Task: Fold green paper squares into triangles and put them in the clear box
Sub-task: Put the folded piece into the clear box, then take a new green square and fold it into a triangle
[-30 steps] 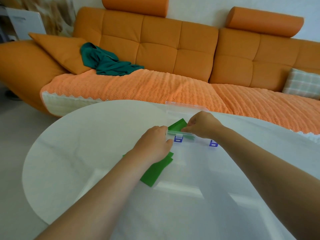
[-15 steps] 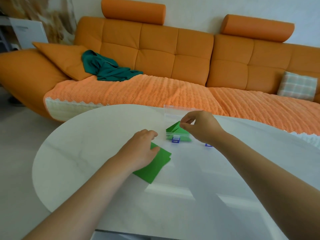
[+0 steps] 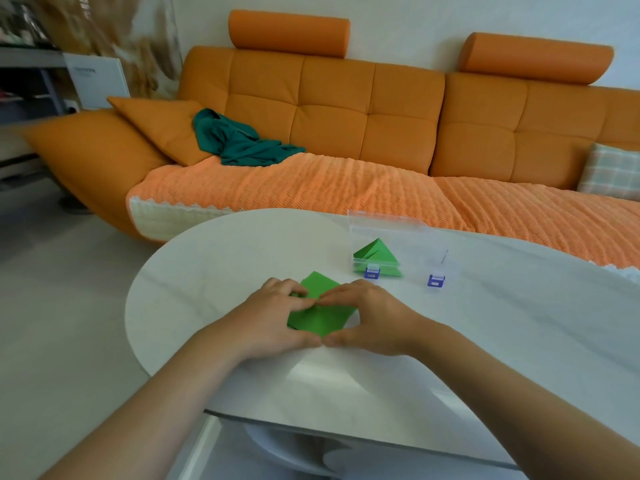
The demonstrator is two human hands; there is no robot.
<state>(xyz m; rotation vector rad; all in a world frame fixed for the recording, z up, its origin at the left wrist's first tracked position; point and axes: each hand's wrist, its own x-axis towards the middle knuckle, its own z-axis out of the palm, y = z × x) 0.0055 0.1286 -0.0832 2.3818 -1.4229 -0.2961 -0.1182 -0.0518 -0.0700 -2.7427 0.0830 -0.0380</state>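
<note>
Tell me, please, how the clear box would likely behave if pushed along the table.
Probably slides easily: the clear box looks thin-walled and holds only folded green triangles, so it seems light, and the table looks smooth. Its raised lid might wobble or tip shut.

Orange sofa (image 3: pixel 367 109) across upper frame; teal cloth (image 3: pixel 239 143) crumpled on seat, left of centre, against orange cushion (image 3: pixel 162 126). Checked pillow (image 3: pixel 613 174) at right edge. White table (image 3: pixel 214 271) fills lower half.

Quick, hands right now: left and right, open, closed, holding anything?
Left hand: fingers on the green paper; pinching or just pressing cannot be told.
Right hand: fingers on the same paper; grip likewise cannot be told.
</note>
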